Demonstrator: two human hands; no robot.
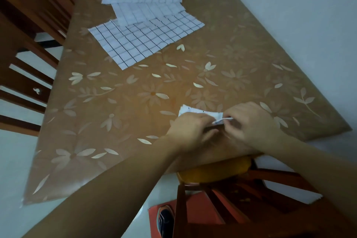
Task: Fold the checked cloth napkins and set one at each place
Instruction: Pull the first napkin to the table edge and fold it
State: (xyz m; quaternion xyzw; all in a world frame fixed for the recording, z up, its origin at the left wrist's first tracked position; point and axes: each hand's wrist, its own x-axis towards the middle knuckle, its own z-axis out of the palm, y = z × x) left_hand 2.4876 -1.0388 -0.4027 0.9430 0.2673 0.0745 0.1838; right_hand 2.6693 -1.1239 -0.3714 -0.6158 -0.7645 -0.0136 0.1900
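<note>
Left hand (190,131) and right hand (251,121) pinch one napkin (199,111), nearly folded. Three spread napkins (144,42) on the desk (125,106) are unfolded; apparently none placed.

left hand (190,131) and right hand (251,121) pinching folded napkin (201,111), flat napkins (143,42) beyond

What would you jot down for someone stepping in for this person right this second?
Left hand: grips the small folded napkin near the table's near edge.
Right hand: pinches that napkin's end, mid-fold.
Three flat napkins lie overlapping at the far end, not yet folded.
Done: one napkin nearly folded.
Left: finish it, set it at a place, then fold and set the other three.
</note>
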